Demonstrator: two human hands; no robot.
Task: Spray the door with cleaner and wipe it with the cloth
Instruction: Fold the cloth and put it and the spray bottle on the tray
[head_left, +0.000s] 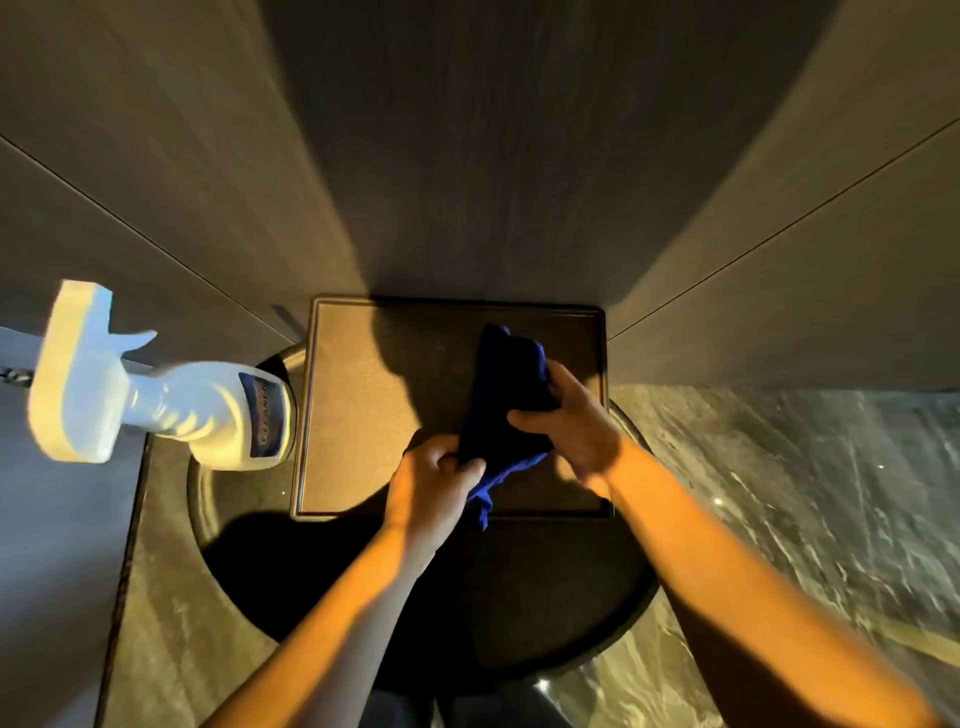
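A dark blue cloth (506, 400) hangs bunched over a brown square tray (353, 395). My left hand (434, 491) pinches its lower edge, and my right hand (571, 415) grips its right side. A white spray bottle (171, 400) with a pale yellow trigger head and a blue label stands at the left, on the rim of the round table, held by neither hand. Straight ahead rises the dark wood-grain door (519, 156), above the tray.
The tray rests on a round dark table (587, 613) with a metal rim. Tan wall panels (805, 234) flank the door on both sides. A marble-patterned floor (805, 493) spreads to the right, and a grey surface lies at the far left.
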